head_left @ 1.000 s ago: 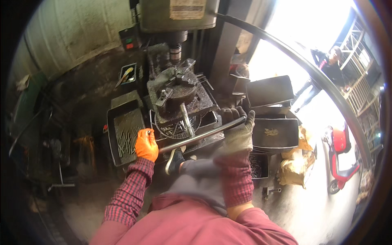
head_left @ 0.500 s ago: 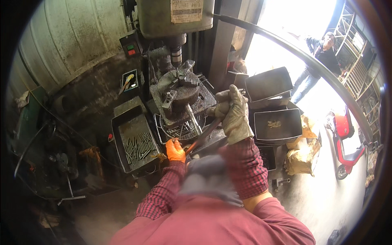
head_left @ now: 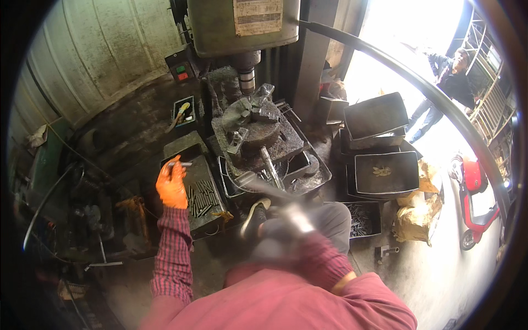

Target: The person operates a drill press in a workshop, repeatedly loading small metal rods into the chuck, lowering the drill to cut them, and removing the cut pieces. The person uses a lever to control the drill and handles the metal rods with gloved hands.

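My left hand (head_left: 172, 182), in an orange glove, is raised over the left metal tray (head_left: 218, 221) with its fingers closed on a short metal pin (head_left: 185, 164). Several similar pins (head_left: 202, 197) lie loose in that tray. My right hand (head_left: 297, 219), in a pale glove, is smeared by motion above my knee. A blurred long grey thing (head_left: 264, 186) reaches from near it toward the drill press table; its kind and its hold are unclear. Under the chuck (head_left: 247, 81), a round clamping fixture (head_left: 254, 127) sits on the oily machine table, with no hand on it.
Stacked dark trays (head_left: 385, 174) stand to the right, above a bin of small metal parts (head_left: 360, 221). A small box with a yellow-handled tool (head_left: 182, 111) is at the left. A person (head_left: 448, 82) stands by the bright doorway, near a red scooter (head_left: 474, 181).
My left hand has moved left and up from the machine's front to above the pin tray, now with a pin. My right hand has dropped toward my lap. The view has shifted slightly.
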`<act>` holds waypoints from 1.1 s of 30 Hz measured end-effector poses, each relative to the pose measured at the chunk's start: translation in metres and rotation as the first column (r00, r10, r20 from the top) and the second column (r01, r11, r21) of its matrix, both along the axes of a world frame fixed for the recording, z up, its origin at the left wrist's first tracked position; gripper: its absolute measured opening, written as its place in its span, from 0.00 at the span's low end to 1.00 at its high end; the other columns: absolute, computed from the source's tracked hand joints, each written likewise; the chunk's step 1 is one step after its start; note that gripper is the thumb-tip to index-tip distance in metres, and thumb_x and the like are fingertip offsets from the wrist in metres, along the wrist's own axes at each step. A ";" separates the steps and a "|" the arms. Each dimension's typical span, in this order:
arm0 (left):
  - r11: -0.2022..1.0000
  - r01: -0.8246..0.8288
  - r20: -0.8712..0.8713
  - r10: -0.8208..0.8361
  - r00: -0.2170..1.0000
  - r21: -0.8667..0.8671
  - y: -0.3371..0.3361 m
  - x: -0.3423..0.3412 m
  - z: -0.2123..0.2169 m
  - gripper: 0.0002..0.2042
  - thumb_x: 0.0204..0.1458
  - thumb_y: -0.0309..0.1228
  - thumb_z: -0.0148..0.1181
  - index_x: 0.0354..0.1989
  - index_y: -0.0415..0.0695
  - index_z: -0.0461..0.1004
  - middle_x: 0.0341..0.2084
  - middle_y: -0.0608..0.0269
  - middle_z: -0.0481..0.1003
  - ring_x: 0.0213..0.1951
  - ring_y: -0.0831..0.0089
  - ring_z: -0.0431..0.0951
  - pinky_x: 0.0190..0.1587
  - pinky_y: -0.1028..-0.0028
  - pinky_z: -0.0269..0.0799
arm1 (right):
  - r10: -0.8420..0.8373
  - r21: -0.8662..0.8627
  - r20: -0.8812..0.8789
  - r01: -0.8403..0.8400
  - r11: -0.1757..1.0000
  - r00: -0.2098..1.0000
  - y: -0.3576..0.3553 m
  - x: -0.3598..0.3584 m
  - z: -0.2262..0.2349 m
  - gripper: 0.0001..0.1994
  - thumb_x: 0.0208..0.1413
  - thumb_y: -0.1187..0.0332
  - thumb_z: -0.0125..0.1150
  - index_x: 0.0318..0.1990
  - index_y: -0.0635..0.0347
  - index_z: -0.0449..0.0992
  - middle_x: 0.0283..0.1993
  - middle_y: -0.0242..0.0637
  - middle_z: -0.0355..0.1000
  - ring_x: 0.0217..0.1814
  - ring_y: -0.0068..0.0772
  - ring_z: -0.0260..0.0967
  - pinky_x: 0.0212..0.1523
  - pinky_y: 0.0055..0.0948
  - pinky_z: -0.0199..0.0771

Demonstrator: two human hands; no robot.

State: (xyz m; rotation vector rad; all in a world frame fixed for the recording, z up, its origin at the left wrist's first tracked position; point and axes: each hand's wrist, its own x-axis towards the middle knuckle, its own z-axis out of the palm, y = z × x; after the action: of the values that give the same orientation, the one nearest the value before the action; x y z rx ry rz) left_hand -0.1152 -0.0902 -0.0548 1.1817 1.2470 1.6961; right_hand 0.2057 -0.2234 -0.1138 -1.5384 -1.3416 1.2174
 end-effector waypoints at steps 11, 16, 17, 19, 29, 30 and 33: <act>0.868 0.496 0.079 -0.494 0.866 -0.021 0.156 0.136 0.034 0.10 0.63 0.26 0.66 0.50 0.36 0.81 0.36 0.62 0.82 0.36 0.74 0.82 0.42 0.74 0.81 | -0.044 0.630 0.500 -0.328 0.704 0.865 -0.005 -0.043 0.121 0.43 0.40 0.70 0.74 0.69 0.62 0.65 0.65 0.55 0.68 0.69 0.56 0.65 0.73 0.49 0.63; 0.867 0.486 -0.085 -0.495 0.865 -0.107 0.188 0.157 0.018 0.08 0.63 0.28 0.66 0.47 0.39 0.83 0.36 0.66 0.83 0.37 0.76 0.82 0.42 0.76 0.78 | -0.075 0.611 0.655 -0.470 0.637 0.751 -0.013 -0.028 0.088 0.39 0.38 0.71 0.73 0.64 0.64 0.70 0.66 0.52 0.68 0.72 0.54 0.63 0.74 0.48 0.62; 0.866 0.493 -0.180 -0.500 0.847 -0.087 0.188 0.156 0.021 0.08 0.63 0.29 0.67 0.46 0.39 0.83 0.37 0.66 0.84 0.37 0.76 0.82 0.43 0.76 0.77 | -0.016 0.602 0.615 -0.456 0.656 0.788 -0.017 -0.022 0.085 0.39 0.38 0.72 0.73 0.65 0.63 0.70 0.66 0.52 0.68 0.72 0.55 0.63 0.73 0.48 0.63; 0.877 0.472 -0.378 -0.468 0.799 -0.087 0.187 0.160 0.030 0.09 0.63 0.31 0.67 0.45 0.39 0.83 0.36 0.67 0.84 0.37 0.77 0.81 0.44 0.75 0.75 | 0.048 0.596 0.543 -0.425 0.681 0.839 -0.019 -0.015 0.087 0.39 0.38 0.73 0.73 0.65 0.62 0.71 0.65 0.52 0.68 0.71 0.56 0.64 0.71 0.47 0.65; 0.886 0.394 -0.646 -0.452 0.615 -0.245 0.190 0.166 0.044 0.16 0.59 0.40 0.71 0.43 0.38 0.84 0.32 0.66 0.85 0.37 0.80 0.78 0.42 0.71 0.73 | 0.132 0.626 0.564 -0.527 0.575 0.815 -0.005 -0.009 0.146 0.31 0.42 0.77 0.66 0.60 0.64 0.72 0.58 0.51 0.70 0.66 0.57 0.67 0.69 0.47 0.68; 0.875 0.419 -0.641 -0.470 0.607 -0.244 0.193 0.166 0.044 0.18 0.58 0.40 0.72 0.45 0.36 0.84 0.35 0.62 0.85 0.38 0.78 0.80 0.45 0.70 0.74 | 0.098 0.644 0.596 -0.547 0.535 0.797 -0.003 -0.004 0.141 0.30 0.43 0.77 0.65 0.60 0.65 0.72 0.58 0.51 0.70 0.67 0.57 0.67 0.69 0.47 0.67; 0.848 0.440 -0.605 -0.522 0.602 -0.295 0.194 0.165 0.045 0.22 0.55 0.41 0.75 0.48 0.34 0.82 0.40 0.54 0.86 0.42 0.73 0.83 0.49 0.70 0.76 | -0.183 0.386 0.912 -0.622 0.681 0.366 0.007 0.010 0.107 0.28 0.56 0.70 0.54 0.67 0.61 0.69 0.68 0.47 0.69 0.75 0.49 0.62 0.78 0.51 0.53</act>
State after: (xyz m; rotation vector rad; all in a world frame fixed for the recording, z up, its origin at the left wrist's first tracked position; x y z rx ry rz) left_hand 0.0500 0.1043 -0.0100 1.9480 1.2239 0.7773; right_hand 0.2157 -0.2160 -0.0070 -1.4007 -2.4648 -0.3283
